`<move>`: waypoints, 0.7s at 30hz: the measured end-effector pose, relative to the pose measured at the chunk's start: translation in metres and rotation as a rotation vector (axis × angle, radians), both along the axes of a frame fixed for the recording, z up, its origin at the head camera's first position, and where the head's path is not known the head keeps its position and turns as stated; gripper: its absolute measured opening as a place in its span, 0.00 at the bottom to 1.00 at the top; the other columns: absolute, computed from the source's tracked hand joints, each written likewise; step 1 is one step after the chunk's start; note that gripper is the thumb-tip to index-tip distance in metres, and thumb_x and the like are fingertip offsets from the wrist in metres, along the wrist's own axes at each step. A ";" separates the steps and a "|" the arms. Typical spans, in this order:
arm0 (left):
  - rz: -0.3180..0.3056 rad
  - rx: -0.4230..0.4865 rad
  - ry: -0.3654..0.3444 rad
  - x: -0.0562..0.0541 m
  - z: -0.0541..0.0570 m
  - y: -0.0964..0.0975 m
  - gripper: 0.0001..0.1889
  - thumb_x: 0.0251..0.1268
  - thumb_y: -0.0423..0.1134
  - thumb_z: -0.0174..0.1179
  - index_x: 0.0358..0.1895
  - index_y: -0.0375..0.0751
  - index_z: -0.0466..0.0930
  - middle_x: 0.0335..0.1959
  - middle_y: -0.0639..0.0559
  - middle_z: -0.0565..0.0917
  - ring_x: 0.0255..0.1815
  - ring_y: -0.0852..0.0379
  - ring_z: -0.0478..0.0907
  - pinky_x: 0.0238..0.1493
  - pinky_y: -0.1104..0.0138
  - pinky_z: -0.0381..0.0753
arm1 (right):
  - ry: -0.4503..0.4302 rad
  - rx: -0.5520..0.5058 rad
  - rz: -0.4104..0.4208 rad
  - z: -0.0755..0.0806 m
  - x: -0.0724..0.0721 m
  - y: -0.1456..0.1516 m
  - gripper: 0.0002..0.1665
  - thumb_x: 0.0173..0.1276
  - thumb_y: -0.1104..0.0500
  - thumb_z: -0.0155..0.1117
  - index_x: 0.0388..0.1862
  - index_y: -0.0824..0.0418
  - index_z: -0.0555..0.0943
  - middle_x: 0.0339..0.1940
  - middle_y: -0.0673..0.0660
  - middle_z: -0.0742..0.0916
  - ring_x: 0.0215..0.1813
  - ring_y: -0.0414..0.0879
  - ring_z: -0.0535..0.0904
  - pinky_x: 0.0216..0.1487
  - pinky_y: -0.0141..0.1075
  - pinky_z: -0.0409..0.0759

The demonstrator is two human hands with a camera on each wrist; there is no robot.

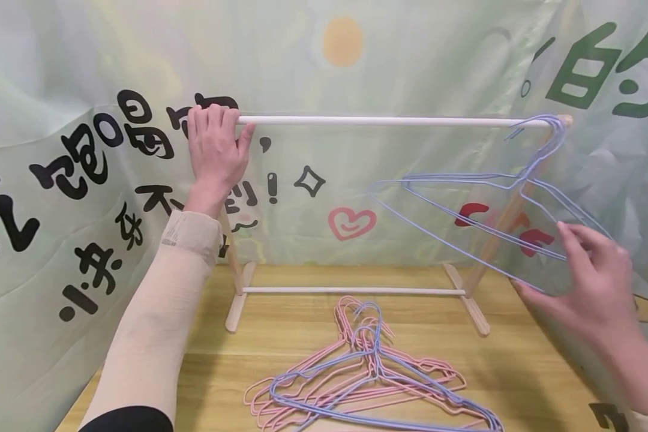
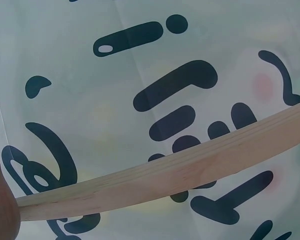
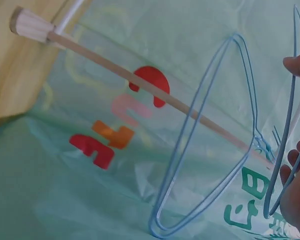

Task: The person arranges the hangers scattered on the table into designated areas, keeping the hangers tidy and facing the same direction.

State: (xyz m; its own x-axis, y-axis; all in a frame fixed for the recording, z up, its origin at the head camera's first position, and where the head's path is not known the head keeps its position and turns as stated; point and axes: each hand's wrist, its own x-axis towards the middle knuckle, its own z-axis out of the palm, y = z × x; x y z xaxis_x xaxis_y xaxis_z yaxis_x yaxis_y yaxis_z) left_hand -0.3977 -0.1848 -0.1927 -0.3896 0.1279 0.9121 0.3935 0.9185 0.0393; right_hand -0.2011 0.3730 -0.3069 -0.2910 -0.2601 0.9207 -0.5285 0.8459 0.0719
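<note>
My left hand (image 1: 216,147) grips the left end of the rack's white top rod (image 1: 383,121), fingers over it and thumb along its right side. In the left wrist view the wooden side post (image 2: 165,172) runs out from that hand. My right hand (image 1: 599,282) holds a blue wire hanger (image 1: 437,236) by its right side, between thumb and fingers. The hanger's hook is over the rod's right end, beside other blue hangers (image 3: 235,36) hanging there. Those fingers show only partly at the right edge of the right wrist view.
A pile of pink and blue hangers (image 1: 376,360) lies on the wooden table (image 1: 210,384) in front of the rack. A white lower bar (image 1: 351,290) joins the rack's wooden feet (image 1: 467,300). Printed green cloth (image 1: 291,66) surrounds the table's back and sides.
</note>
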 end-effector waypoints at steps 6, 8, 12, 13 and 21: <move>0.012 -0.003 -0.016 -0.001 0.000 0.001 0.29 0.83 0.61 0.41 0.49 0.34 0.72 0.44 0.39 0.70 0.51 0.36 0.62 0.74 0.50 0.54 | 0.024 0.022 -0.028 0.013 -0.009 0.010 0.68 0.58 0.16 0.54 0.62 0.79 0.77 0.59 0.80 0.77 0.44 0.78 0.71 0.46 0.59 0.64; 0.013 -0.005 -0.019 -0.001 0.000 0.001 0.28 0.83 0.61 0.42 0.49 0.34 0.71 0.43 0.39 0.69 0.51 0.36 0.62 0.73 0.49 0.54 | 0.011 0.043 -0.044 0.017 -0.011 0.014 0.68 0.58 0.15 0.52 0.61 0.80 0.77 0.58 0.81 0.77 0.44 0.78 0.72 0.42 0.62 0.62; 0.010 -0.003 0.004 -0.002 0.000 0.001 0.27 0.83 0.60 0.43 0.49 0.34 0.72 0.43 0.38 0.69 0.50 0.36 0.62 0.73 0.50 0.55 | 0.003 0.073 -0.076 0.023 -0.016 0.019 0.68 0.58 0.15 0.51 0.62 0.80 0.77 0.58 0.80 0.78 0.43 0.76 0.72 0.39 0.62 0.62; 0.009 -0.001 0.009 -0.002 0.000 0.001 0.27 0.83 0.59 0.43 0.49 0.34 0.72 0.43 0.38 0.69 0.50 0.36 0.62 0.73 0.50 0.55 | 0.001 0.077 -0.083 0.025 -0.017 0.020 0.68 0.58 0.15 0.50 0.62 0.80 0.77 0.58 0.80 0.78 0.43 0.76 0.72 0.38 0.62 0.62; -0.001 0.007 0.018 -0.001 -0.001 0.001 0.26 0.83 0.58 0.45 0.49 0.34 0.72 0.44 0.38 0.70 0.51 0.35 0.63 0.75 0.51 0.54 | -0.104 0.090 -0.146 0.028 -0.024 0.028 0.72 0.55 0.11 0.45 0.65 0.76 0.75 0.57 0.80 0.78 0.50 0.76 0.70 0.44 0.67 0.62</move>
State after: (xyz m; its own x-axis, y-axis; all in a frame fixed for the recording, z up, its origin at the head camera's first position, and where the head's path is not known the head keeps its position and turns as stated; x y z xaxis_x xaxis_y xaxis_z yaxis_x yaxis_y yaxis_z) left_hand -0.3992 -0.1834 -0.1938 -0.3734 0.1222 0.9196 0.3952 0.9178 0.0385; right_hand -0.2254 0.4007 -0.2788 -0.4241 -0.2880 0.8586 -0.4095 0.9066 0.1019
